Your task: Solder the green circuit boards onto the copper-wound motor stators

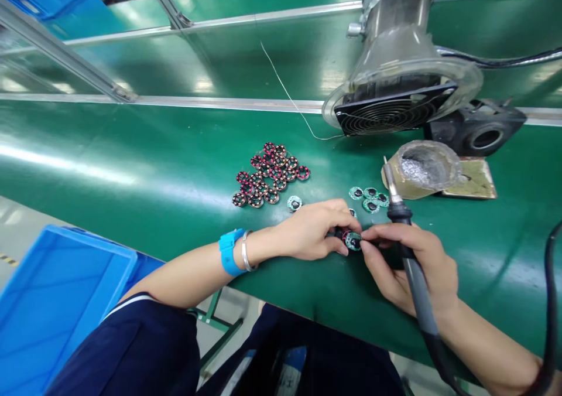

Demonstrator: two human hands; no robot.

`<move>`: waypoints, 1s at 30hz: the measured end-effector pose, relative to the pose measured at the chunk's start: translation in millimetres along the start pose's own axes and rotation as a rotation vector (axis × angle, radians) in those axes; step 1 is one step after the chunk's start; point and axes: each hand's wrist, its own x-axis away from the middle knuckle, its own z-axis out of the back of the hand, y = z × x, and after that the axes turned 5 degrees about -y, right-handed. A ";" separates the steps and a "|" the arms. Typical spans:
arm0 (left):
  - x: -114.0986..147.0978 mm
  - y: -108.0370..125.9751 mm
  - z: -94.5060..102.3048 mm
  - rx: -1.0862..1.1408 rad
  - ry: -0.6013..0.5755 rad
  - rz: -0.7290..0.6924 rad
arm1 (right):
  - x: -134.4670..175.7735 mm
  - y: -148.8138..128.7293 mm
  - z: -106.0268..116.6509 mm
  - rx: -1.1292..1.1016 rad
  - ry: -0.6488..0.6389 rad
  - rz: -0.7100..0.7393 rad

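Observation:
Near the table's front edge, my left hand [309, 230] pinches a small wound coil ring with a round green circuit board [352, 242] on its face. The thumb and index finger of my right hand [432, 264] touch the board's right edge. That same hand also keeps a soldering iron [417, 284] between its fingers, with the metal tip pointing up and away from the board. Just beyond my hands lie several round green boards [371, 206] with black centres. Another such board [294, 202] rests left of them, beside a cluster of red and copper coil rings [275, 173].
A fume duct with a fan grille [393, 115] hangs over the back right. Below it stand a cup with silvery residue [424, 164], a black holder [483, 138] and a yellowish block [474, 179]. Thin wire [287, 94] curves upward. A blue crate [65, 302] is at left.

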 end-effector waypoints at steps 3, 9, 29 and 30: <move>0.8 -2.7 6.9 0.066 -0.029 -0.025 | 1.3 -0.3 -3.1 0.015 -0.002 0.020; 14.4 -8.3 9.7 0.140 0.092 -0.033 | -1.6 -1.1 -4.1 -0.031 -0.055 0.046; 16.4 3.9 -10.2 0.346 0.204 0.114 | -1.6 -8.6 -0.2 0.024 -0.150 0.098; 17.1 4.3 -9.8 0.334 0.210 0.121 | -1.5 -8.3 -0.4 0.020 -0.156 0.093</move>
